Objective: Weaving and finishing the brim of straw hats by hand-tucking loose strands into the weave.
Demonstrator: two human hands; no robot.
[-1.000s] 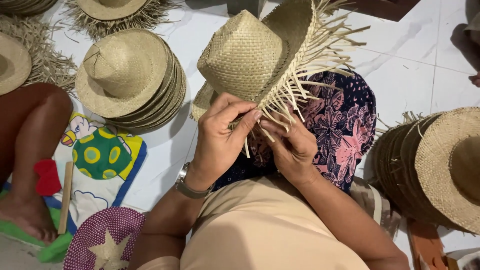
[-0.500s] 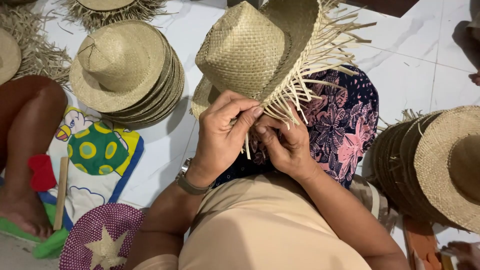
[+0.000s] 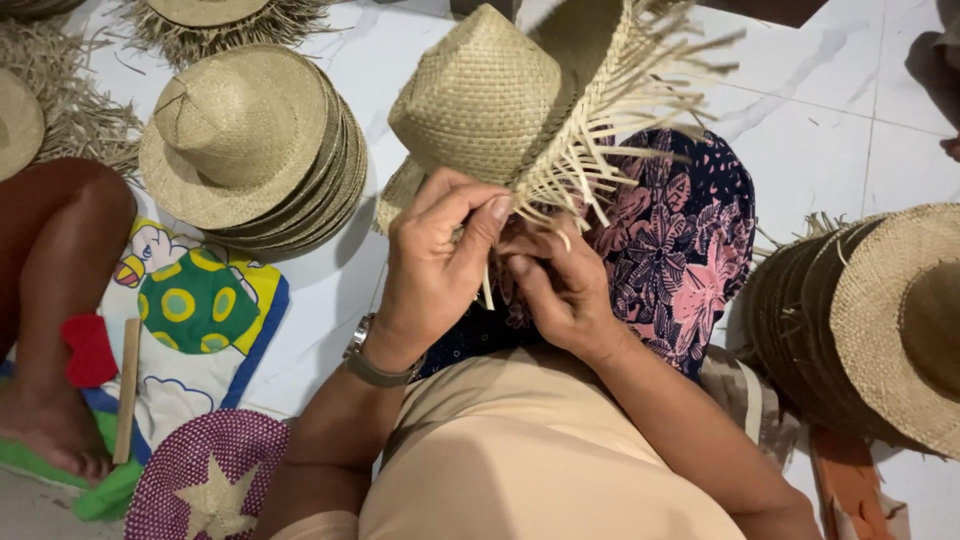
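- Closest to us, our left hand (image 3: 435,270) has its fingers pinched shut on a loose straw strand at the brim edge of the straw hat (image 3: 490,100), which we hold up in front of us over our lap.
- Our right hand (image 3: 560,290) sits just beside it with fingers curled in on the strands; can't tell exactly which one it's got, they're bunched up.
- Looks like we're mid-weave, tucking the fringe (image 3: 620,130) back into the brim. Plenty of it sticks out unwoven, so we'd say a good way to go.
- Next move probably calls for picking the neighbouring strand cleanly and keeping tension so the edge doesn't go slack.
- Under the hat there's a dark floral cloth (image 3: 680,240) over our knee.
- Farther out on the floor (image 3: 830,130): a stack of finished hats (image 3: 250,140) to the left, another stack on its side (image 3: 870,320) to the right.
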